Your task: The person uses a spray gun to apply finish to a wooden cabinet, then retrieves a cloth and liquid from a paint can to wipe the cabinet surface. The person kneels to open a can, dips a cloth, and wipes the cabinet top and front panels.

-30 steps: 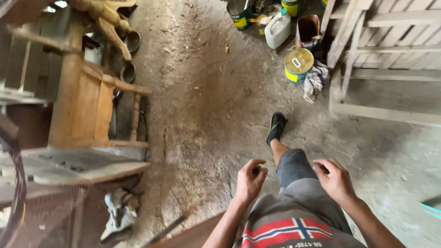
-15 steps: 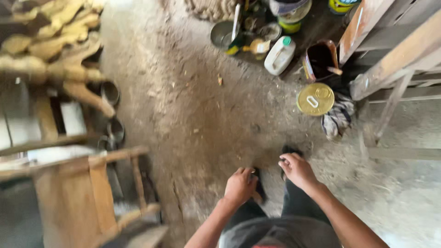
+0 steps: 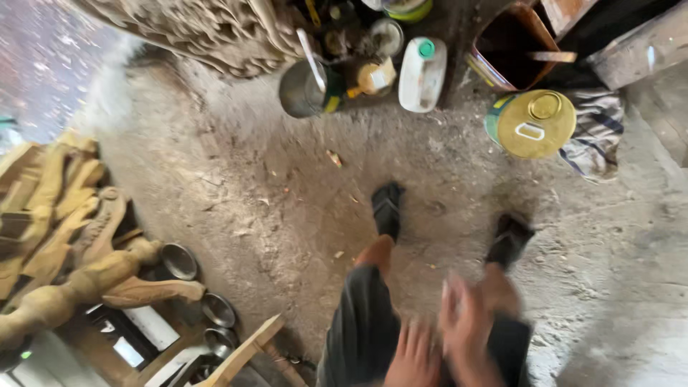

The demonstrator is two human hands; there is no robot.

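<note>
I look down at a dusty floor with my two dark-shod feet [image 3: 388,208] planted on it. My left hand [image 3: 414,356] and my right hand [image 3: 469,324] are low in the view in front of my grey shorts, blurred by motion. They are close together and hold nothing that I can see; how far the fingers are spread is hard to tell. Ahead of my feet stand a yellow-lidded tin can [image 3: 534,123], a white plastic jug with a green cap [image 3: 421,73] and a grey metal pot with a stick in it [image 3: 304,86].
Carved wooden figures [image 3: 79,272] lie at the left, with small metal bowls [image 3: 179,261] beside them. A rust-coloured bucket [image 3: 516,43] and a striped cloth [image 3: 595,136] sit at the upper right. A wooden stool corner [image 3: 247,347] is at the bottom.
The view has moved forward toward the cans and jug. My hands have dropped lower and come closer together, now blurred. Both feet are now in view.
</note>
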